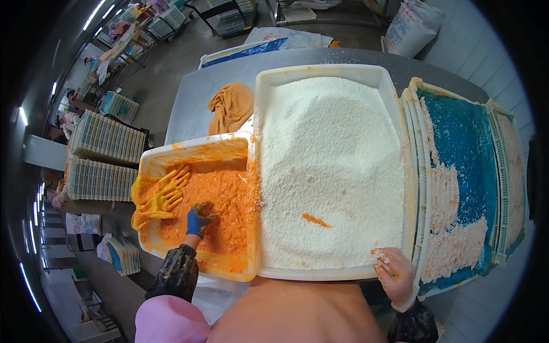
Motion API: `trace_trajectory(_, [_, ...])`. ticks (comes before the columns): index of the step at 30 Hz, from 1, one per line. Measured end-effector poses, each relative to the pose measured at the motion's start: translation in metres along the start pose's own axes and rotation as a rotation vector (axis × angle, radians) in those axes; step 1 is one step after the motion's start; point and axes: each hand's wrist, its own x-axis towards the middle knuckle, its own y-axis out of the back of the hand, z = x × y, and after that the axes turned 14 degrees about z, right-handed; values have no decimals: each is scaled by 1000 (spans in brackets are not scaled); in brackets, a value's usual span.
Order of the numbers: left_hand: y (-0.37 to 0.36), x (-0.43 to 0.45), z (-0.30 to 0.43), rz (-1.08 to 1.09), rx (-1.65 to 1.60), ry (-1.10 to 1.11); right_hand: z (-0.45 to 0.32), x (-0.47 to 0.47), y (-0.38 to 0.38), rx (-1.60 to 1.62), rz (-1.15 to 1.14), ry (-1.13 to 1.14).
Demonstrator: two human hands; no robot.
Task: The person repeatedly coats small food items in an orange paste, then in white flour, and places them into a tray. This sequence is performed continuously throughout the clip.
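Observation:
My left hand (200,218), in a blue glove with smeared fingers, is at the wet orange mixture (227,197) in a white plastic tub (197,150). Its fingers curl, and whether they grip anything is hidden. A pair of yellow rubber gloves (165,197) hangs over the tub's left rim. My right hand (393,272), in a pale translucent glove, is at the near right corner of a white tray (326,70). White crumbs cling to its fingertips; thumb and fingers are apart. On the white crumbs (326,171) filling that tray lies one orange-coated strip (316,220).
Right of the tray, a rack tray with blue mesh (463,137) bears crumb-coated pieces (454,248). An orange-brown cloth (231,107) lies on the metal table (188,103). Stacked racks (107,137) stand left; a white sack (414,28) stands far right. People work in the background.

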Motion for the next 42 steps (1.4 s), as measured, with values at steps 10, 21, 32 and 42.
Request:
trace_trajectory(10, [33,25,44,-185,-563,504,-1,0,4,4,-8,11])
trace_trajectory(21, [5,1,284,-610,-637,-500,-1,3,-2,53,-7,24])
trace_trajectory(32, [-48,-21,264,-432,-26,-864,5,-6,-3,32,38,10])
trace_trajectory(42, [-39,-17,265,-195,42,-829,38,-6,-30,-21,-59,-67])
